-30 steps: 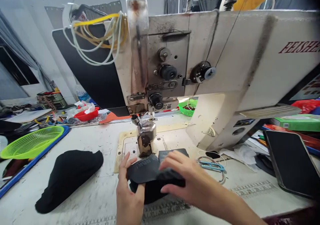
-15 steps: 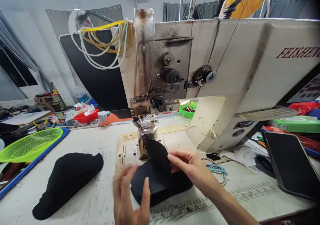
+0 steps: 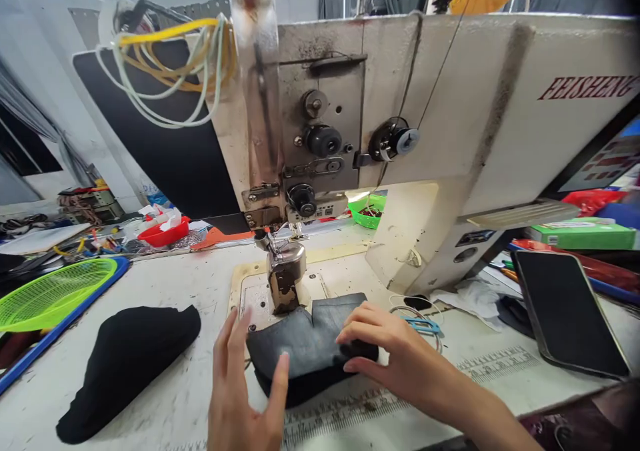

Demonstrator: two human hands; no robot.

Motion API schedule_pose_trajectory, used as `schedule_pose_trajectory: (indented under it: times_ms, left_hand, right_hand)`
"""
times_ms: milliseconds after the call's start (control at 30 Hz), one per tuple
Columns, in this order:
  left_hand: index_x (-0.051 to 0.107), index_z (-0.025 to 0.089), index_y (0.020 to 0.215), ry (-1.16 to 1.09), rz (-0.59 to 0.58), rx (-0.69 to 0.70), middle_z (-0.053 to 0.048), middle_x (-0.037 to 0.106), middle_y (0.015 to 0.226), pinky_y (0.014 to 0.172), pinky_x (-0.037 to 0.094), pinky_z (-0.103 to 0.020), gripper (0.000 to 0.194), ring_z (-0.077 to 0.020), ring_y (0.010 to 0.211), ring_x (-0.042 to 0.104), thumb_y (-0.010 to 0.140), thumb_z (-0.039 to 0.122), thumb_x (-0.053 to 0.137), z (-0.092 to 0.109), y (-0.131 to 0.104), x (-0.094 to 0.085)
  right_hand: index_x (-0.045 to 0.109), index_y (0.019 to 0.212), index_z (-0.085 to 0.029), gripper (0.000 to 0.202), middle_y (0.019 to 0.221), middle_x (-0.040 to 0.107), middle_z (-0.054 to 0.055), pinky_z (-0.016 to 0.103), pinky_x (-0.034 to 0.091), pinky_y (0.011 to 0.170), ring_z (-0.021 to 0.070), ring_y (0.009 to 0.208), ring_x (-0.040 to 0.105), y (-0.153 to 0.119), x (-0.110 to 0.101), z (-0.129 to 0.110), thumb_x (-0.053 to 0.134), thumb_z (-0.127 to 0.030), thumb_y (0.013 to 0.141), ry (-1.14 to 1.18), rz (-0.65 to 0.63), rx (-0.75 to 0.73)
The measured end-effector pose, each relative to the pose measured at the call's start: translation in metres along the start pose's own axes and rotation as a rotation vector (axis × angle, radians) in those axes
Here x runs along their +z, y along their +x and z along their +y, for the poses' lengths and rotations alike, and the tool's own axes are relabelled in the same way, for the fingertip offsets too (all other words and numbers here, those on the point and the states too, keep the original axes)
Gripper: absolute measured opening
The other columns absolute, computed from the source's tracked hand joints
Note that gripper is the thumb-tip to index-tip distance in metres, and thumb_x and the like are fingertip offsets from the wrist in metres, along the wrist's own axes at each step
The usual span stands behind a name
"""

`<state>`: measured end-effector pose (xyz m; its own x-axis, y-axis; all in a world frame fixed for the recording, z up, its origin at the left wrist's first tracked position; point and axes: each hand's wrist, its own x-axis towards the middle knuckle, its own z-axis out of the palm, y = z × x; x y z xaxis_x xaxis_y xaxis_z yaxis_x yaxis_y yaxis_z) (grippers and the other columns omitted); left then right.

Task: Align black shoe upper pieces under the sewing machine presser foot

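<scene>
A black piece (image 3: 305, 351) with a smooth, slightly shiny top and softer cloth beneath lies in front of the sewing machine's post (image 3: 286, 274). A notch shows in its far edge. My left hand (image 3: 247, 384), fingers and thumb spread, is at its left end and holds nothing. Over its right end curves my right hand (image 3: 385, 347), with a gap between index finger and thumb; the fingertips seem to rest on the piece without pinching it. A second black cloth piece (image 3: 130, 364), folded or shaped, lies on the table to the left.
The sewing machine head (image 3: 320, 117) spans the view above my hands. Left stands a green mesh basket (image 3: 55, 291) in a blue tray. Right are a phone (image 3: 570, 311), blue thread snips (image 3: 423, 325) and a green box (image 3: 583, 234). A printed ruler (image 3: 495, 364) runs along the table.
The raised flap that my right hand pinched now lies down, its shiny side up. The right fingers have parted. My left hand stays spread beside the piece, and the view has shifted slightly.
</scene>
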<state>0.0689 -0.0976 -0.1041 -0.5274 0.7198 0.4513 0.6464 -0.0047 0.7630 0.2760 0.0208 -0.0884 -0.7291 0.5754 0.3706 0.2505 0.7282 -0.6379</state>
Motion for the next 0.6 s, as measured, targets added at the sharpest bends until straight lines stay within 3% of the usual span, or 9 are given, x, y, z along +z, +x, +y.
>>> schedule_pose_trajectory:
  times_ms: [67,133,200,267,433,600]
  left_hand:
    - [0.059,0.033,0.128,0.164,-0.067,0.368,-0.005,0.061,0.138,0.112,0.041,-0.047,0.038,-0.03,0.135,0.049,0.092,0.027,0.063,0.0,-0.001,0.004]
    - [0.068,0.03,0.114,0.171,-0.3,0.526,-0.003,0.073,0.119,0.103,0.05,-0.037,0.026,-0.0251,0.119,0.062,0.09,0.018,0.065,0.001,0.003,0.011]
    - [0.071,0.023,0.103,0.156,-0.529,0.502,-0.004,0.076,0.105,0.089,0.056,-0.031,0.017,-0.0219,0.101,0.069,0.09,0.015,0.065,0.004,0.009,0.018]
    - [0.073,0.02,0.095,0.171,-0.632,0.432,-0.004,0.076,0.097,0.082,0.057,-0.03,0.014,-0.0209,0.093,0.07,0.092,0.014,0.061,0.01,0.017,0.022]
    - [0.076,0.023,0.091,0.185,-0.729,0.321,-0.003,0.076,0.093,0.08,0.053,-0.034,0.022,-0.0213,0.088,0.069,0.095,0.022,0.054,0.024,0.029,0.022]
    - [0.076,0.024,0.08,0.222,-0.747,0.169,-0.001,0.076,0.087,0.078,0.049,-0.037,0.024,-0.0229,0.086,0.068,0.092,0.027,0.055,0.032,0.032,0.024]
  right_hand:
    - [0.073,0.091,-0.02,0.024,0.09,0.068,0.003,0.033,0.045,0.076,0.0228,0.089,0.058,-0.002,-0.007,0.004,0.083,-0.004,0.076,-0.058,-0.04,0.023]
    - [0.073,0.088,-0.019,0.019,0.088,0.068,0.003,0.033,0.043,0.076,0.0225,0.088,0.057,-0.003,-0.007,0.008,0.083,-0.007,0.077,-0.098,-0.071,0.024]
    - [0.073,0.084,-0.019,0.012,0.084,0.069,0.002,0.032,0.041,0.075,0.0215,0.085,0.057,-0.001,-0.004,0.01,0.082,-0.01,0.081,-0.12,-0.089,0.015]
    - [0.074,0.08,-0.019,0.009,0.079,0.069,0.001,0.031,0.041,0.073,0.0199,0.082,0.057,0.001,-0.003,0.011,0.08,-0.013,0.084,-0.118,-0.097,0.011]
    - [0.074,0.075,-0.019,0.012,0.073,0.067,-0.002,0.024,0.042,0.07,0.0154,0.079,0.059,0.012,-0.014,0.008,0.079,-0.013,0.085,-0.054,-0.15,0.04]
    - [0.077,0.073,-0.018,0.013,0.072,0.069,-0.001,0.024,0.041,0.067,0.0151,0.073,0.061,0.021,-0.023,0.002,0.077,-0.007,0.078,-0.034,-0.209,0.103]
